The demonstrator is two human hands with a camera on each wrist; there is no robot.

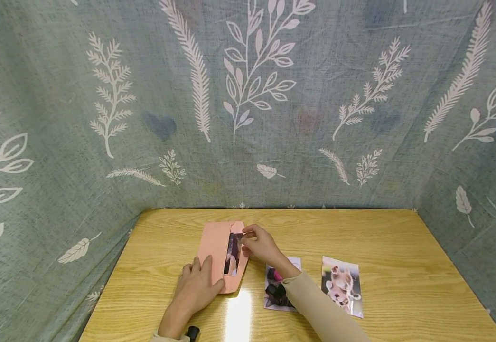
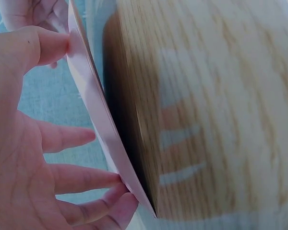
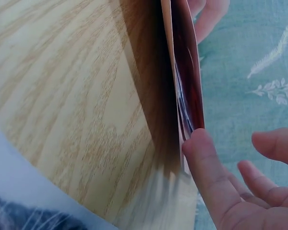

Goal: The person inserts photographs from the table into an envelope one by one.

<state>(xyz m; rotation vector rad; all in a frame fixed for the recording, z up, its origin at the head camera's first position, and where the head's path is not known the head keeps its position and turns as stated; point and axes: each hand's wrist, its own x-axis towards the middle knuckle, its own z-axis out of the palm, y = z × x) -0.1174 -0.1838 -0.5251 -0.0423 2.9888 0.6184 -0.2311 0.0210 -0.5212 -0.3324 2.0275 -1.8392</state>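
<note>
Head view, from the left: patterned blue-green cloth [image 1: 77,190] hangs beside and behind the wooden surface [image 1: 162,242]. Next comes the person's left hand [image 1: 196,287], its fingers spread over the near left part of a pink envelope [image 1: 213,242]; its grip is wide, pressing the paper rather than curled round it. The left wrist view shows the envelope edge-on, with fingertips touching one face. A small black object [image 1: 193,331] sits at that wrist.

The envelope lies on the left half of the surface, its flap spread toward the right. A dark-toned photo [image 1: 232,256] sits at the mouth, its left part inside the pocket and its right part showing over the flap. The right hand [image 1: 260,244] reaches in from the right, fingers at the photo's right edge; its grip is loose, and in the right wrist view one digit touches the edge at the mouth while the others stand apart from it.

Farther right, under the right sleeve [image 1: 324,306], a second photo [image 1: 273,304] of a dark furry animal is partly hidden. Rightmost, well apart from the envelope, a third photo [image 1: 341,287] shows a pale furry animal, paws toward the far edge.
</note>
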